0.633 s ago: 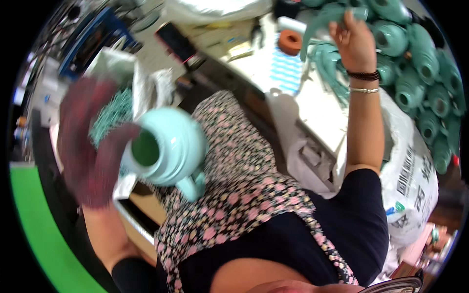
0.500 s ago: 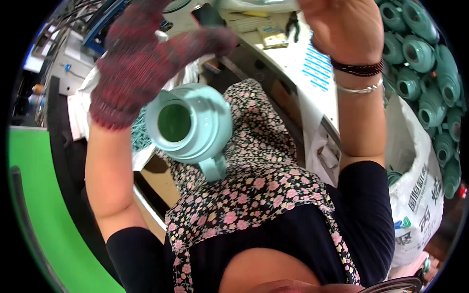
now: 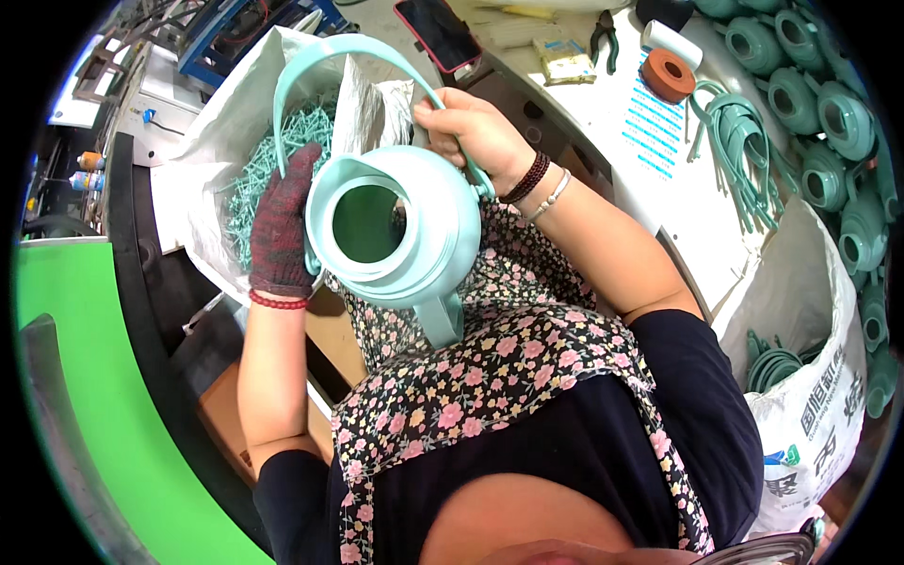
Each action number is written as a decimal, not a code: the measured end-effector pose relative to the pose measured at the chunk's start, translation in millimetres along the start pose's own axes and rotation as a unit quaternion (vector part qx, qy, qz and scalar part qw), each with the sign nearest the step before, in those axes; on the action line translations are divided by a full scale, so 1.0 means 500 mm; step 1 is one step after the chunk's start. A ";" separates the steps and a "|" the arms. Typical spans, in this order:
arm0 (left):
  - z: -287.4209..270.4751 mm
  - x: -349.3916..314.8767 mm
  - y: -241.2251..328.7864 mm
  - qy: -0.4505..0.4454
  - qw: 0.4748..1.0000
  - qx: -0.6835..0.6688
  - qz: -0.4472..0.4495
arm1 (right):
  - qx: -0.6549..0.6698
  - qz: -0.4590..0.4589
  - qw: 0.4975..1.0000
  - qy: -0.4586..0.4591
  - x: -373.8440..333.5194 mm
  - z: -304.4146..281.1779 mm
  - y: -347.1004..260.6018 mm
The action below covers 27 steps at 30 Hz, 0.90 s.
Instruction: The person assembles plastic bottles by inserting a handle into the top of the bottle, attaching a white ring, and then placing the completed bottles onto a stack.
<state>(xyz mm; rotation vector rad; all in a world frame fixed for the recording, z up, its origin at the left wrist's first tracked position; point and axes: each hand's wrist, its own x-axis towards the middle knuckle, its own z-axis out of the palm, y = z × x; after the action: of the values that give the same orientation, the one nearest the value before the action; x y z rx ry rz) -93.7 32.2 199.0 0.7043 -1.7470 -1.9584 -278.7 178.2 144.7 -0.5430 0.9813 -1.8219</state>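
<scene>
"Two hands flank the teal jug [image 3: 450,217], its mouth facing up over the flowered apron [image 3: 508,367] — what could go wrong?"

"Perhaps the bowed strap [image 3: 353,44] springs away. The right hand [image 3: 480,132] has its fingers curled around it, close to the jug's right side; if that grip slackens, the bend could kick straight."

"And the gloved left hand [image 3: 285,221]?"

"Its fingers lie together by the jug's left side, at the strap's other end. Whether they pinch that end, I cannot tell. Knit on glossy plastic might slide, and an uneven push could roll the jug — what bears its weight is hidden."

"Where might it drop?"

"Perhaps leftward, into the white sack [image 3: 209,221] of thin teal pieces [image 3: 259,179] beside the glove."

"And the surface?"

"A white table [image 3: 683,226] carries pliers [image 3: 605,42], a reddish-brown roll [image 3: 659,89], a blue-striped sheet [image 3: 650,132] and a bundle of straps [image 3: 739,137]."

"The room?"

"More jugs [image 3: 843,122] heaped at far right, a blue metal frame [image 3: 212,47] upper left, a green surface [image 3: 75,377] below it."
</scene>
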 end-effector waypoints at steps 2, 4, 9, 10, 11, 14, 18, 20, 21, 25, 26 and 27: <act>-0.007 -0.006 -0.021 0.001 0.993 0.094 0.077 | 0.035 0.009 0.999 0.014 -0.003 0.006 0.007; 0.009 -0.004 -0.027 0.024 0.997 -0.076 -0.017 | 0.038 -0.017 0.999 0.022 -0.003 -0.009 0.028; -0.009 -0.002 -0.063 0.022 0.985 -0.171 -0.022 | 0.027 -0.048 0.998 0.024 -0.003 -0.031 0.042; 0.011 -0.006 -0.051 0.036 0.987 -0.156 -0.031 | 0.030 -0.043 0.998 0.042 -0.005 -0.033 0.044; 0.028 -0.008 -0.042 0.051 0.988 -0.141 -0.041 | 0.046 -0.027 0.998 0.025 -0.008 -0.029 0.039; 0.026 -0.001 -0.061 0.074 0.987 -0.128 -0.062 | 0.080 0.050 0.995 0.025 -0.010 -0.034 0.040; -0.002 0.011 -0.089 0.026 0.975 -0.210 -0.061 | 0.115 0.101 0.986 0.057 -0.011 -0.021 0.043; 0.011 0.014 -0.081 0.017 0.975 -0.216 -0.047 | 0.109 0.095 0.988 0.055 -0.025 -0.005 0.031; 0.026 0.008 -0.076 0.063 0.976 -0.209 -0.022 | 0.090 0.033 0.995 0.035 -0.023 -0.007 0.038; 0.072 -0.035 -0.008 0.057 0.938 0.049 0.338 | -0.042 -0.328 0.942 -0.053 -0.010 -0.021 0.037; 0.064 -0.032 -0.008 0.048 0.930 0.122 0.344 | -0.041 -0.362 0.928 -0.079 -0.002 -0.026 0.033; 0.044 -0.022 -0.012 0.037 0.916 0.195 0.349 | -0.081 -0.331 0.939 -0.045 -0.003 -0.036 0.029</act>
<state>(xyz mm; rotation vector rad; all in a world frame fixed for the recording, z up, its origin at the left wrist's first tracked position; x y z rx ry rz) -98.8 57.0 196.1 0.2012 -1.9954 -1.1062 -283.1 183.2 122.4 -1.1566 0.9553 -2.2806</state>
